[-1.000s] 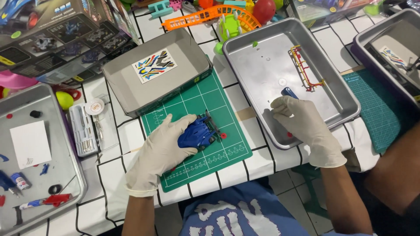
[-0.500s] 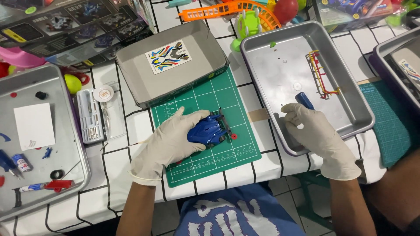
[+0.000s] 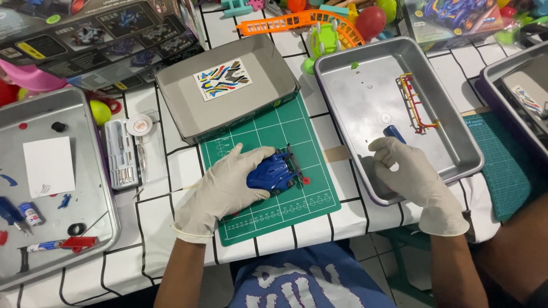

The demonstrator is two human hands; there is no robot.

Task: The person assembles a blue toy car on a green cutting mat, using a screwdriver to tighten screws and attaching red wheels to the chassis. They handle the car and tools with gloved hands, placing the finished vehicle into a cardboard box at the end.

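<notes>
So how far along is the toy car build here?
The blue car body looks assembled, held on the green mat by the left hand. The right hand grips a blue-handled tool in the tray. The sticker sheet and red parts frame look unused.

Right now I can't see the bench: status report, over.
Left hand grips blue toy car body on green cutting mat. Right hand holds blue-handled tool in metal tray. Nothing between them.
</notes>
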